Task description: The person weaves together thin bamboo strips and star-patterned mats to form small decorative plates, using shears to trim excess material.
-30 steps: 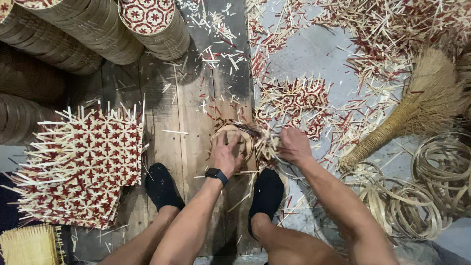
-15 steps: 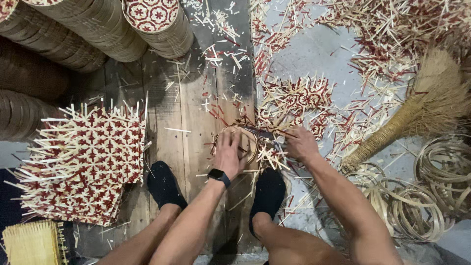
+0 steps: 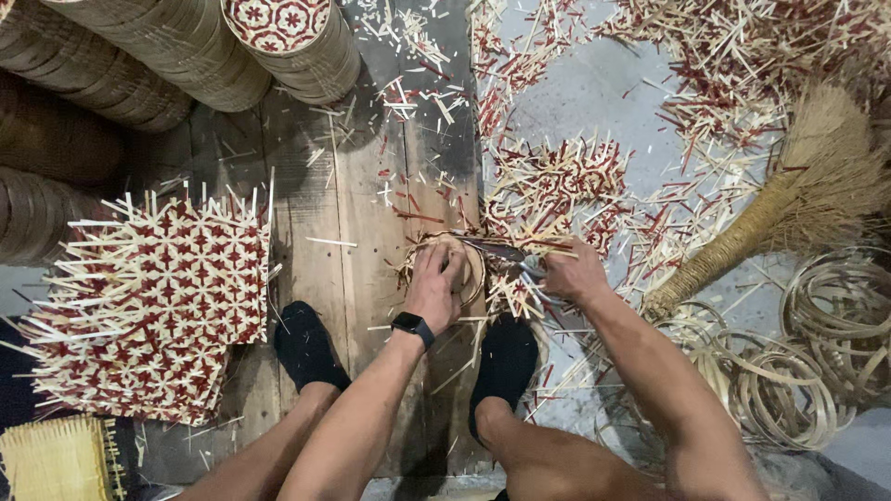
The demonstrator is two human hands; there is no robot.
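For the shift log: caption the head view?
Left hand presses a woven round on the plank; right hand holds scissors.
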